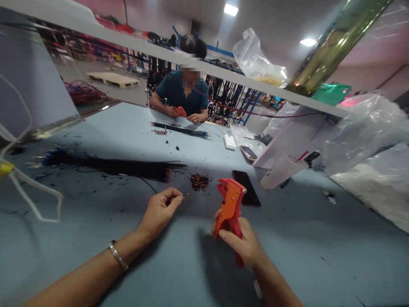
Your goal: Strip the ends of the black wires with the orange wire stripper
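Observation:
My left hand (162, 209) pinches a thin black wire (147, 182) close to its end, and the short tip sticks out past the fingertips. The rest of that wire runs back toward a long bundle of black wires (118, 165) lying across the table. My right hand (244, 243) is wrapped around the handles of an orange and red wire stripper (230, 200), its jaws up and apart from the wire. Between and beyond my hands lies a small heap of cut wire scraps (199, 182).
A dark phone (246, 187) lies just behind the stripper. Farther right are a whitish cup (278, 172), another phone (248, 153) and a white box (229, 142). Across the table (134, 273) a person (182, 94) holds a similar tool near a second wire bundle (182, 130).

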Demonstrator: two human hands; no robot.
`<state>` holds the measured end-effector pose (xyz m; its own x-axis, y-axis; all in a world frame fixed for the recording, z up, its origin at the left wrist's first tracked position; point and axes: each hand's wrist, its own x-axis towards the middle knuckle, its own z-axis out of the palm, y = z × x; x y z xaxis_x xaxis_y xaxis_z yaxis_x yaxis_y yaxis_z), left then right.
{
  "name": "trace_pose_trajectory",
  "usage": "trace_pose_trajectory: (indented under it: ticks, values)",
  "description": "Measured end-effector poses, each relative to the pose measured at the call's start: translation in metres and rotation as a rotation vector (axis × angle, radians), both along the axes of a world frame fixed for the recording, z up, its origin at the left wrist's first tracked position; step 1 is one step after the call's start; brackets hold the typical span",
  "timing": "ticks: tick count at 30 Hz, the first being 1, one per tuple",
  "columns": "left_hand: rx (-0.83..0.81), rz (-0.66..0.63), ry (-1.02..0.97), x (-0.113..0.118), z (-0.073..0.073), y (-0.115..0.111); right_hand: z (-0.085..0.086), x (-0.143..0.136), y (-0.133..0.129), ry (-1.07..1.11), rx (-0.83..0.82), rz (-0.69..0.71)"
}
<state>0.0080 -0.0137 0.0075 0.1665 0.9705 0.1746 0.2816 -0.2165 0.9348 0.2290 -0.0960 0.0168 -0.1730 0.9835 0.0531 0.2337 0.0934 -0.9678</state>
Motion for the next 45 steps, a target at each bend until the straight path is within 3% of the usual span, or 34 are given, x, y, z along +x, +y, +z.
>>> trace_pose_trajectory:
  ticks: [3,6,12,19,25,34,45]
  values:
    - [-0.052,0.003,-0.059,0.001,0.002,-0.001,-0.003,0.006,0.002,-0.572,0.367,-0.283]
    - [-0.067,0.007,-0.103,0.003,0.003,-0.003,-0.008,0.005,0.003,-0.815,0.576,-0.316]
    - [-0.102,-0.038,-0.178,0.005,0.002,-0.006,-0.005,-0.009,0.002,-0.791,0.497,-0.143]
    - [-0.061,-0.001,-0.199,0.004,0.005,-0.007,0.009,-0.013,-0.003,-0.415,0.257,-0.042]
    - [-0.153,-0.027,-0.292,0.006,0.005,-0.011,-0.004,-0.009,0.004,-0.712,0.588,-0.29]
    - [-0.479,-0.067,-0.612,0.013,0.005,-0.016,-0.01,-0.02,0.007,-0.798,0.73,-0.268]
    - [-0.576,-0.177,-0.678,0.019,0.003,-0.02,-0.013,-0.029,0.012,-0.761,0.739,-0.26]
